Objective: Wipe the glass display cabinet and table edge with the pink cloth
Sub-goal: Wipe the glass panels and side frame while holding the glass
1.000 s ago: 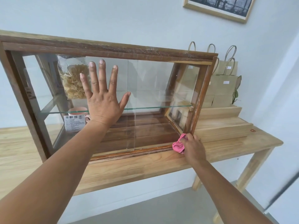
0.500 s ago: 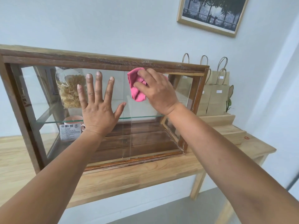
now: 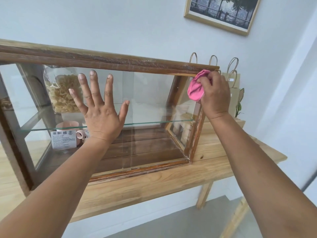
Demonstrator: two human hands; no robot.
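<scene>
Worktop (image 3: 154,184) of pale wood is recorded across the lower half of the frame, from the left edge to centre right. On it a glass display cabinet (image 3: 103,59) with a dark wooden frame is seen, filling the left and centre. A glass shelf (image 3: 154,121) is noted inside it at mid-height. A framed picture (image 3: 221,11) is hung on the wall at upper right.

Left grip (image 3: 101,115) is laid flat against the front glass, centre left, with fingers straight and spread; nothing is held. Right grip (image 3: 215,95) is seen at centre right, its fingers curled round the pink cloth (image 3: 195,90). The cloth is bunched and pressed to the cabinet's upper right corner, where the top rail meets the right post.

A clear bag of pale snacks (image 3: 63,93) is stood on the shelf at left. Brown paper bags (image 3: 231,79) are lined up behind the cabinet's right end. Below the shelf at lower left a printed card (image 3: 63,140) is propped just beside a pink mug (image 3: 66,126).
</scene>
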